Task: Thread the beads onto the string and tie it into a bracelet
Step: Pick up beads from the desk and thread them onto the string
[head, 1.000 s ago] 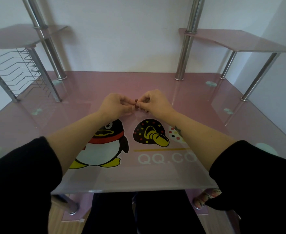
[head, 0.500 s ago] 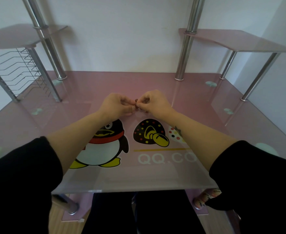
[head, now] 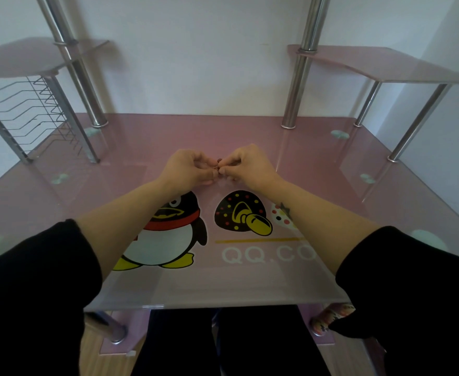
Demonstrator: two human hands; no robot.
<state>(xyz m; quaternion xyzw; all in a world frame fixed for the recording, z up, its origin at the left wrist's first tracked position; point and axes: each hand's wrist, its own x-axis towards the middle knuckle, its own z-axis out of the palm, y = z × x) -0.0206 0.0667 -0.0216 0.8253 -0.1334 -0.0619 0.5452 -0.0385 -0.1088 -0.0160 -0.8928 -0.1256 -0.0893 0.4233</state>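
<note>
Dark red beads (head: pixel 219 160) are sitting pinched between both curled hands, left hand (head: pixel 187 169) at nine o'clock, right hand (head: pixel 246 165) at three, equally near; string too thin to see.

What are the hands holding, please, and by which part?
The left hand and right hand pinch small dark red beads between their fingers; string not discernible.

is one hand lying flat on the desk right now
No, the left hand and the right hand are both curled, their fingertips meeting to pinch the beads between them.
</note>
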